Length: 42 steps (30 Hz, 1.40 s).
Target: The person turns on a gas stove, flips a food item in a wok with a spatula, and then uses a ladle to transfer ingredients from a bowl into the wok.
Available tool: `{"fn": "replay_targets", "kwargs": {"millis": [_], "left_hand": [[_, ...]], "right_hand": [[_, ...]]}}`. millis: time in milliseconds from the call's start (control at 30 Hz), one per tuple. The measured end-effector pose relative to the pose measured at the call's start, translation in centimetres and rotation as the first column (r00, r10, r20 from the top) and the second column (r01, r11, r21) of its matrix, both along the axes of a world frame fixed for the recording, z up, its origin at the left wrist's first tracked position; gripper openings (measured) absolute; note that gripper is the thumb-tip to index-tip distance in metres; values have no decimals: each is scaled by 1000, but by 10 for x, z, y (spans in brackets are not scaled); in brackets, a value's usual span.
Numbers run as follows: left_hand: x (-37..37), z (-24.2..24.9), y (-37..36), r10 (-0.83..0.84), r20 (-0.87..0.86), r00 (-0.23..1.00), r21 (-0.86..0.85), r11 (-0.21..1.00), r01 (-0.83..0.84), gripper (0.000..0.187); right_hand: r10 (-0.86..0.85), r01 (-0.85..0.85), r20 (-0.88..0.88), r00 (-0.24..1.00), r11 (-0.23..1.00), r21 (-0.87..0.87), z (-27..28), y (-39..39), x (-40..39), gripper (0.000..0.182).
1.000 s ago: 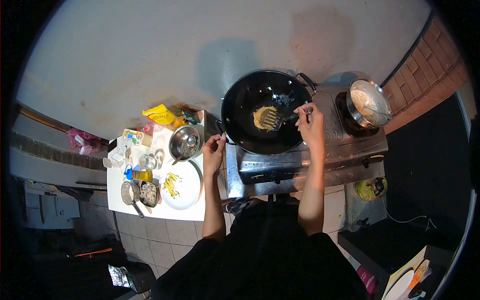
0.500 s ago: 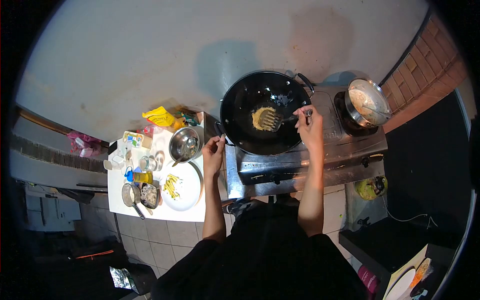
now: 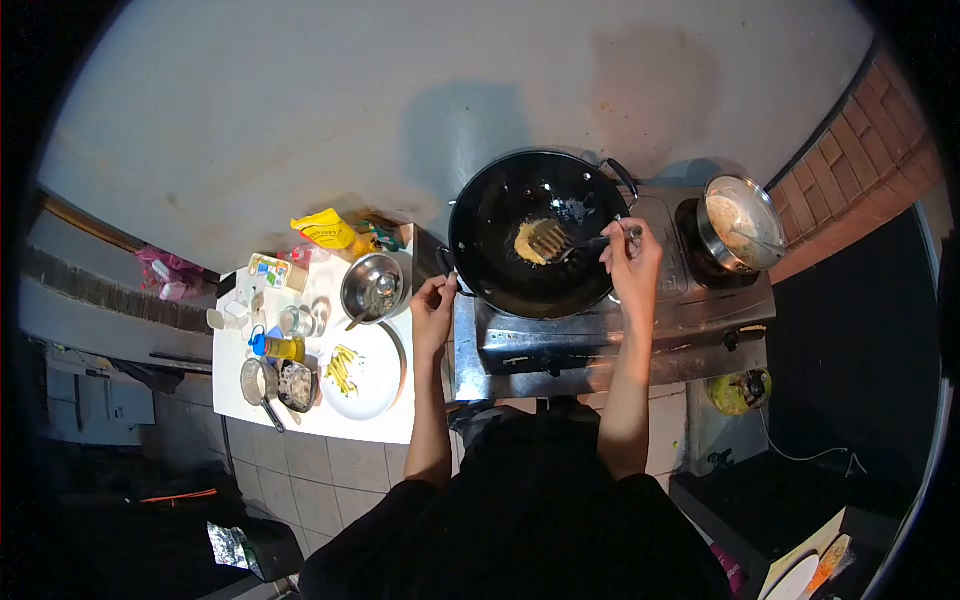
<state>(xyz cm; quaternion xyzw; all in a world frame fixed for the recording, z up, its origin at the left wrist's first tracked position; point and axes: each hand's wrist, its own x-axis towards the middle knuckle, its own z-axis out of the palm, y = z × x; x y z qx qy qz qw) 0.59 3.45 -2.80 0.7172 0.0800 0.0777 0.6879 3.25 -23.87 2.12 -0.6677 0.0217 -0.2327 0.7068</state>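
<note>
I'm gripping the near-left handle of the black wok (image 3: 530, 235) with my left hand (image 3: 433, 310), fingers clenched around it. My right hand (image 3: 632, 262) is closed on the handle of a slotted metal spatula (image 3: 572, 240), blade end lying in the wok. The blade is touching the right edge of a small yellow fried patty (image 3: 530, 242), which is sitting near the middle of the wok floor. The wok is resting on the left burner of a steel two-burner gas stove (image 3: 600, 325). A steel pot (image 3: 742, 222) with a pale mix inside is sitting on the right burner, well apart from my hands.

Left of the stove, a small white table (image 3: 320, 415) is carrying a white plate (image 3: 375, 385) with yellow strips on it, a steel bowl (image 3: 371, 286) with a spoon in it just behind the plate, a yellow packet (image 3: 323, 231) at the far edge, a yellow bottle with a blue cap (image 3: 277, 348), and two small containers (image 3: 280, 383) at the near-left corner. I can't tell what's in them.
</note>
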Motion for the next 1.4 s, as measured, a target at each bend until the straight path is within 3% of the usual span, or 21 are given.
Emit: {"fn": "replay_targets", "kwargs": {"millis": [333,433,633,700,767,900,1000,1233,1333,1400], "left_hand": [[10,-8,20,-163,-43,986,5,987,163,19],[10,-4,23,-218,-85,972,-56,975,214,18],[14,6,30,-290,-130,948,-2,956,292,19],[14,9,33,-284,-150,947,-7,958,286,19],[14,7,35,-296,-125,947,-88,954,287,19],[17,0,39,-277,-91,957,-102,958,268,21],[18,-1,40,-281,-100,955,-86,958,273,23],[19,5,36,-280,-102,955,-80,959,273,22],[17,8,35,-275,-129,953,-64,961,269,22],[15,12,33,-262,-133,956,-70,965,254,22]], "right_hand": [[12,-16,-44,999,996,-89,-4,12,-4,7],[12,-15,-44,999,998,-56,-2,16,-9,7],[-37,38,-108,993,999,7,7,14,-21,14],[-44,47,-71,996,998,44,12,13,-24,18],[-15,13,-53,998,999,-41,16,9,-29,21],[45,-44,-190,981,999,14,22,12,-38,31],[87,-109,-163,983,986,-128,5,14,-38,34],[118,-127,-114,986,989,-74,-20,29,-36,32],[95,-106,-90,991,985,-136,-26,31,-32,31],[-13,-35,-180,984,966,-257,-32,27,-30,31]]}}
